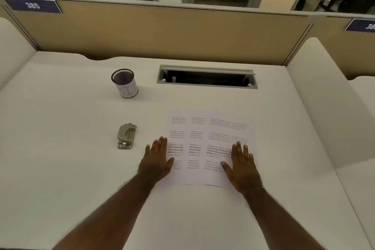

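Several printed white sheets (pixel 203 128) lie overlapped and fanned on the white desk (pixel 71 168), a little right of centre. My left hand (pixel 157 160) lies flat with straight fingers at the sheets' left edge, its thumb on the paper. My right hand (pixel 241 165) rests flat on the right-hand sheet, fingers straight and spread. Neither hand holds anything. A grey metal hole punch (pixel 126 135) sits on the desk just left of my left hand.
A black mesh pen cup (pixel 124 83) wrapped in white paper stands at the back left. An open cable slot (pixel 207 76) is set into the desk behind the sheets. Tan partition walls (pixel 162 32) with number plates enclose the desk.
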A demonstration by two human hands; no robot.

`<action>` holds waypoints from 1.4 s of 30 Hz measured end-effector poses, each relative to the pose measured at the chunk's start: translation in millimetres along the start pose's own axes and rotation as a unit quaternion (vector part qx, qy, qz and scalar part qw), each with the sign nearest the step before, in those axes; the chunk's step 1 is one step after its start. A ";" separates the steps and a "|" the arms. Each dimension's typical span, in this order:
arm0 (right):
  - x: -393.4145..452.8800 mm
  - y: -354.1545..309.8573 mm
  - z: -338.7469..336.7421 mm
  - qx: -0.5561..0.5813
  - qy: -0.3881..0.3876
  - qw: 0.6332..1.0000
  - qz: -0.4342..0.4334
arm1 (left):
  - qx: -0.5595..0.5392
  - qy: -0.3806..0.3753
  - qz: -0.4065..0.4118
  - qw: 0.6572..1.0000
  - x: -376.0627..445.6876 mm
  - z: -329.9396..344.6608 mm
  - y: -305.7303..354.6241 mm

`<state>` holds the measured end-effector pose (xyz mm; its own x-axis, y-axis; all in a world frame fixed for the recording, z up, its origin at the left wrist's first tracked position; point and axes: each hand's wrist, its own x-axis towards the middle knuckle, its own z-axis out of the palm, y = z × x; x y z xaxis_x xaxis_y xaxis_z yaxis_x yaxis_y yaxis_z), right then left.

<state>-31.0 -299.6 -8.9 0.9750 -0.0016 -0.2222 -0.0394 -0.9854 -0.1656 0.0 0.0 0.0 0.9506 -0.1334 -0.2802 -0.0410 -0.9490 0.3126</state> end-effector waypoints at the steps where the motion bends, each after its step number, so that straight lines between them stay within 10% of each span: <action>1: -2.9 0.5 2.3 -0.010 -0.009 1.000 0.008 | -0.011 0.004 -0.028 1.000 -1.2 2.7 -0.1; 20: -11.8 5.9 -8.3 -0.022 -0.060 0.996 0.061 | 0.115 -0.006 -0.086 0.990 5.0 3.0 22.1; 42: 1.8 6.1 2.0 0.109 -0.058 0.989 0.076 | -0.259 0.021 -0.173 0.950 13.5 -0.2 34.1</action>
<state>-30.0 -305.3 -12.3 0.9230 -0.1149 -0.3674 -0.2422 -0.9151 -0.3223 11.5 -34.1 7.0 0.8915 0.1825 -0.4147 0.4226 -0.6647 0.6160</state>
